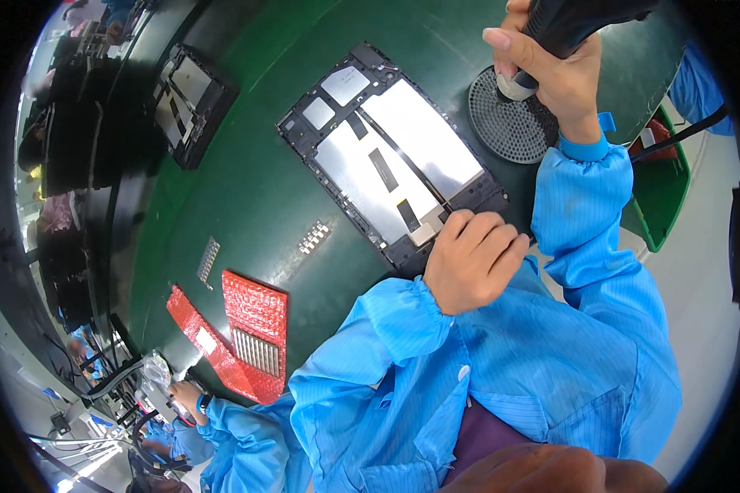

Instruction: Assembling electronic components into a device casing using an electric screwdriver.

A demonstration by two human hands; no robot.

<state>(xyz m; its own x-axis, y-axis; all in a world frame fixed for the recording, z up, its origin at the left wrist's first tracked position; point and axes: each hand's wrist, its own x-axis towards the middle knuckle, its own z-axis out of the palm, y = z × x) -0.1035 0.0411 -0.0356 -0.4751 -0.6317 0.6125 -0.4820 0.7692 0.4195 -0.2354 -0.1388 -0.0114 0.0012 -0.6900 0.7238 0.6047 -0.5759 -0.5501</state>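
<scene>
An opened tablet (378, 160) lies on the green table in front of me, with a black frame and silver battery plates showing. My left hand (478, 261) rests on its near end, fingers curled in; whatever they pinch is hidden beneath them. My right hand (563, 78) grips a black electric screwdriver (580, 25), partly cut off by the upper edge. The tool's pale nose points down over a round grey screw tray (501, 123) full of small holes, just right of the tablet.
At the left stands a second opened tablet (191, 107). Strips of small metal parts (314, 238) and red bubble-wrap sleeves (259, 300) lie nearer me, metal pieces on one. A green bin (666, 205) is at the right. A co-worker's hand (187, 396) shows at lower left.
</scene>
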